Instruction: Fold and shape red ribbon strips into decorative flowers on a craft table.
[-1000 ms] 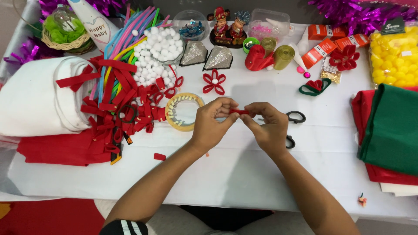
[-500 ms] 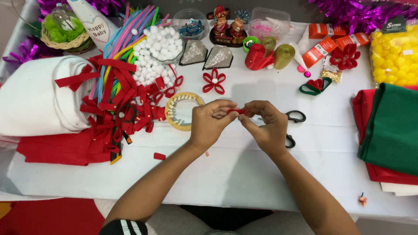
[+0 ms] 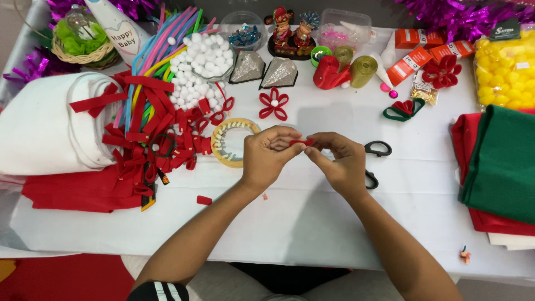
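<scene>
Pinching a small red felt strip [image 3: 301,143] between them, the left hand [image 3: 267,159] and right hand [image 3: 341,164] are meeting above the white tabletop [image 3: 290,212], fingers of both closing narrowly on the strip's ends. Black scissors [image 3: 376,149] are lying just behind the right hand, and a roll of tape [image 3: 229,144] is sitting beside the left, next to a heap of red felt loops [image 3: 150,145].

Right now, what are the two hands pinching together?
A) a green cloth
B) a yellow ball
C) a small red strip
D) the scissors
C: the left hand and right hand meet at a small red strip, pinched between their fingertips, while the scissors lie on the table behind the right hand.
</scene>
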